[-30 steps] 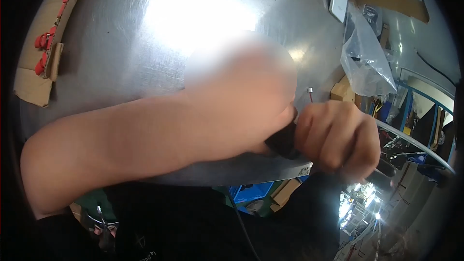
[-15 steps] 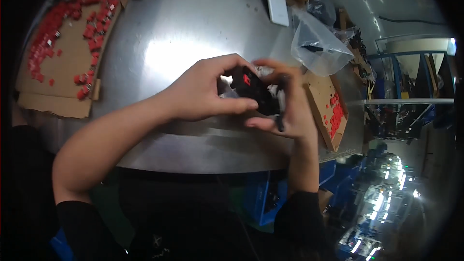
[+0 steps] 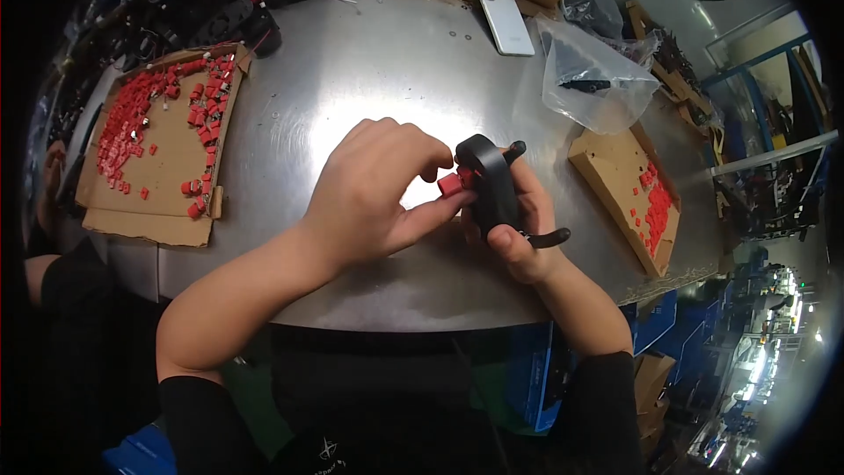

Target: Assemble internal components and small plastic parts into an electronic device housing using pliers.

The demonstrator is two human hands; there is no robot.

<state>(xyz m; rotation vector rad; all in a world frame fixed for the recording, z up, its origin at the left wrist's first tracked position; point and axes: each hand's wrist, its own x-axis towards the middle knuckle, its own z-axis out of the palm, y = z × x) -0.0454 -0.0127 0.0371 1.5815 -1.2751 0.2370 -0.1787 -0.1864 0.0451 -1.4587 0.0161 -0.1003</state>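
Note:
My right hand [image 3: 527, 233] grips a black plastic part [image 3: 492, 180] with a rounded body and short curved prongs, one pointing up and one sticking out below the thumb. Against the left side of that part sits a small red plastic piece [image 3: 450, 185]. My left hand [image 3: 374, 189] pinches this red piece between the thumb and bent fingers. Both hands are just above the metal table [image 3: 290, 114]. Whether the red piece is seated in the black part cannot be made out.
At left lies a cardboard tray [image 3: 145, 220] of red pieces; at right, another cardboard tray [image 3: 607, 180] holds smaller red pieces. A white phone [image 3: 505, 22] and a clear plastic bag [image 3: 598, 88] lie toward the back. Black parts with wires [image 3: 229, 18] crowd the far left. Another person's hand [image 3: 53, 171] shows at the left edge.
The black part has been turned, so its rounded side and prongs now show. My left hand has moved off its body to the red piece. The view has shifted too.

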